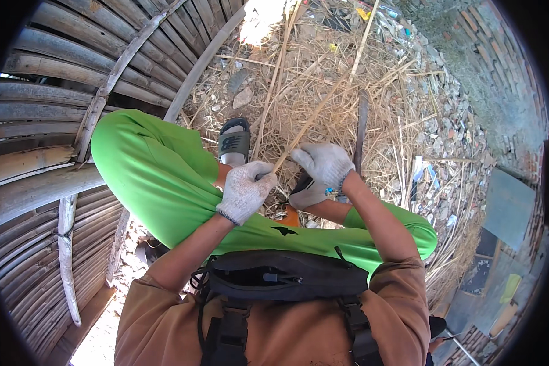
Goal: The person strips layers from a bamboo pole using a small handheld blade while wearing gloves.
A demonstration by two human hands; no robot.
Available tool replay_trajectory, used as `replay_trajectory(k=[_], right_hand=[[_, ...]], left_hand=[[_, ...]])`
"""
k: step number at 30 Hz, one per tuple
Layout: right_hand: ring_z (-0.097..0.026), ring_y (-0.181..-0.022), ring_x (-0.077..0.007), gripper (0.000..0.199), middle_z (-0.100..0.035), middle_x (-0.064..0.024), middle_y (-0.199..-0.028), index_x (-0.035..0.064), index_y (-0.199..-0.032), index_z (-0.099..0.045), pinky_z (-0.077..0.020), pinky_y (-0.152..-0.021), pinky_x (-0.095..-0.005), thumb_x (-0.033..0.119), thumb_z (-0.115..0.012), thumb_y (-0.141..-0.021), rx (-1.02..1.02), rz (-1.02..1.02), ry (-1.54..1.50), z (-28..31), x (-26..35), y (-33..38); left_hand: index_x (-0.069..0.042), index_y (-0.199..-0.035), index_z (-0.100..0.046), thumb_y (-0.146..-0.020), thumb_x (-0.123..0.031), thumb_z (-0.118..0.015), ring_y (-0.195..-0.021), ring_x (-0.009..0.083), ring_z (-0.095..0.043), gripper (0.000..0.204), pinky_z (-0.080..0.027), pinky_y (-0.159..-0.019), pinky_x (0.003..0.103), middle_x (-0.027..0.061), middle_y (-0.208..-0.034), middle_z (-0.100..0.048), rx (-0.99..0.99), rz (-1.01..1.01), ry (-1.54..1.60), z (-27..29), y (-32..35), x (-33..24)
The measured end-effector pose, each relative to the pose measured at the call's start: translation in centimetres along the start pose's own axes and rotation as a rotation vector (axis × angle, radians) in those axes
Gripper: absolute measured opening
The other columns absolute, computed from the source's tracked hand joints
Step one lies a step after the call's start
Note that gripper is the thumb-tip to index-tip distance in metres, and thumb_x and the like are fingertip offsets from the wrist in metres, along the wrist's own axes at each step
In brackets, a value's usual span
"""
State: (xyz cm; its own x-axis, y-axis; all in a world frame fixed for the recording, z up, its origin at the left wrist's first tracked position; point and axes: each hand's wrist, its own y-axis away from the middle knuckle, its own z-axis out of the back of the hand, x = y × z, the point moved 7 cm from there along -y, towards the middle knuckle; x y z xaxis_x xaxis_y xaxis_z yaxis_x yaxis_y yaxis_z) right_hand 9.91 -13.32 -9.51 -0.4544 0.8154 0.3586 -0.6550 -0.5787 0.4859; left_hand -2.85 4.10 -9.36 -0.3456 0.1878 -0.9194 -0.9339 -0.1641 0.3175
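Observation:
A thin tan bamboo strip (321,110) slants up and away to the right from between my gloved hands. Its near end is pinched in my left hand (248,190), thumb against curled fingers, over my green trousers (158,174). A little farther along, my right hand (326,163) closes its thumb and fingers on the same strip; part of this grip is hidden behind the glove. Both hands wear whitish knit gloves. Beyond the right hand lies a long, dark, flat piece (362,125), possibly a blade; its near end is hidden.
Straw and loose strips (323,79) cover the rubble ground ahead. A bamboo slat wall (73,73) curves along the left, a brick wall (494,67) along the right. My sandalled foot (235,143) and an orange thing (290,216) are close to the hands. A black bag (280,274) crosses my waist.

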Motion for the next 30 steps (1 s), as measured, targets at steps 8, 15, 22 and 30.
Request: replay_trajectory(k=[8,15,22,30], right_hand=[[-0.073,-0.092,-0.0445,0.061,-0.076,-0.022,-0.093,0.0085,-0.098,-0.075,-0.0569,-0.084,-0.055,0.06,-0.044,-0.109,-0.063,0.02,-0.029,0.1,0.6,1.0],[-0.072,-0.1,-0.0457,0.065,-0.076,-0.0244,-0.099,0.0073,-0.104,-0.075,-0.0551,-0.09,-0.057,0.062,-0.041,-0.109,-0.105,-0.087,0.01,1.5,-4.5,-2.3],[-0.072,-0.103,-0.0455,0.066,-0.076,-0.0265,-0.102,0.0054,-0.111,-0.075,-0.0546,-0.094,-0.0538,0.063,-0.042,-0.108,-0.196,-0.162,-0.052,0.9,-9.8,-4.8],[-0.06,-0.076,-0.0293,0.054,-0.061,-0.0189,-0.078,-0.0023,-0.094,-0.065,-0.0501,-0.076,-0.0448,0.051,-0.069,-0.098,-0.145,-0.143,-0.424,0.6,-10.6,0.9]], left_hand=[[0.005,-0.112,-0.075,-0.096,-0.01,-0.073,-0.085,0.0116,-0.07,0.022,-0.057,-0.08,0.03,0.0101,-0.095,-0.076,0.023,0.048,0.077,-0.5,-0.1,0.4],[0.005,-0.115,-0.076,-0.094,-0.01,-0.076,-0.085,0.0113,-0.069,0.026,-0.056,-0.079,0.03,0.0086,-0.095,-0.077,0.02,0.053,0.094,-0.2,0.3,0.0],[0.002,-0.117,-0.077,-0.091,-0.009,-0.08,-0.08,0.0113,-0.068,0.029,-0.056,-0.075,0.029,0.011,-0.091,-0.076,0.006,0.036,0.066,0.2,0.2,-0.3],[0.0,-0.123,-0.075,-0.093,-0.007,-0.075,-0.068,0.0183,-0.068,0.03,-0.056,-0.065,0.032,0.0148,-0.094,-0.075,-0.135,-0.448,-0.236,1.7,2.7,-7.3]])
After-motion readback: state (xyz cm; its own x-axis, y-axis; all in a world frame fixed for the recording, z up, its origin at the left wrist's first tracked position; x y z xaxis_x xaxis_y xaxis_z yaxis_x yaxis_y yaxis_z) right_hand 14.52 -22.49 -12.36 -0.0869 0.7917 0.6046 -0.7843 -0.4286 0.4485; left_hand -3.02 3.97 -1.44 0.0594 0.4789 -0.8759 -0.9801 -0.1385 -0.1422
